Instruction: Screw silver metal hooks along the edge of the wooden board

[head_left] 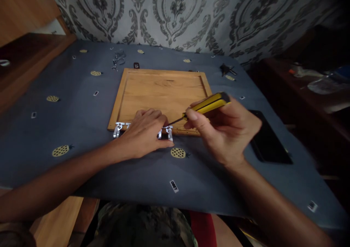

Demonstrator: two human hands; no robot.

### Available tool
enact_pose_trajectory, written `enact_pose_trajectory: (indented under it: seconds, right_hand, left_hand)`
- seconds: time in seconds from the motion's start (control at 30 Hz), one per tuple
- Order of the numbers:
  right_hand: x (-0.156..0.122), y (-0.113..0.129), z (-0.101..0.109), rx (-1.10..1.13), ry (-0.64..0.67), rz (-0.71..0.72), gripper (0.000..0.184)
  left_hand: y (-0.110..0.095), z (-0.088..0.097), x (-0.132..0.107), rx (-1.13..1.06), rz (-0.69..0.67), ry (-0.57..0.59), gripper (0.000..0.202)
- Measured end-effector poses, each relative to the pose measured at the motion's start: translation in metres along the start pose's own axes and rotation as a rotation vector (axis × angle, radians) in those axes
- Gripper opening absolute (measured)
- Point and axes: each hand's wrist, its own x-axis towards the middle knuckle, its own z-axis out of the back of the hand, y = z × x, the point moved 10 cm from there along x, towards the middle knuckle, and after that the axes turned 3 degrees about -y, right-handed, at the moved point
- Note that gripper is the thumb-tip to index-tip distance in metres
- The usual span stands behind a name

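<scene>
A wooden panel (164, 90) with a raised frame lies flat on a table under a dark blue cloth (68, 123). Metal hooks (119, 127) are fixed along its near edge. My left hand (143, 134) rests palm down over the near edge, fingers together, pressing on a hook bracket (167, 132). My right hand (224, 130) grips a yellow and black screwdriver (209, 103). Its thin shaft points down and left toward the bracket beside my left fingers.
A black phone (266, 139) lies right of the panel. A key ring (118, 61) and small metal parts sit beyond the panel, dark keys (227, 70) at the far right. Patterned wallpaper backs the table. Wooden furniture stands at the left, a cluttered shelf at the right.
</scene>
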Motion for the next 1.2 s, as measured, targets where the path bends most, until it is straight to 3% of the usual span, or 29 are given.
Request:
enact_pose_trajectory:
  seconds: [0.1,0.3,0.5,0.93,1.2]
  right_hand:
    - [0.000,0.006,0.010,-0.009,-0.079,0.000,0.020]
    - [0.001,-0.006,0.000,-0.008,0.011,-0.058,0.036]
    - [0.000,-0.009,-0.003,-0.005,0.024,-0.048,0.034]
    - [0.004,-0.001,-0.006,-0.051,0.082,0.030,0.038]
    - [0.008,-0.006,-0.016,0.199,0.213,-0.138,0.032]
  left_hand:
    - [-0.001,0.000,0.000,0.014,-0.011,0.005,0.037]
    - [-0.001,0.001,0.000,0.012,0.020,0.016,0.037]
    - [-0.001,-0.001,0.001,0.023,0.028,0.055,0.041]
    - [-0.001,-0.001,-0.001,-0.004,-0.013,0.008,0.037]
    - [0.000,-0.002,0.000,-0.003,0.003,0.031,0.039]
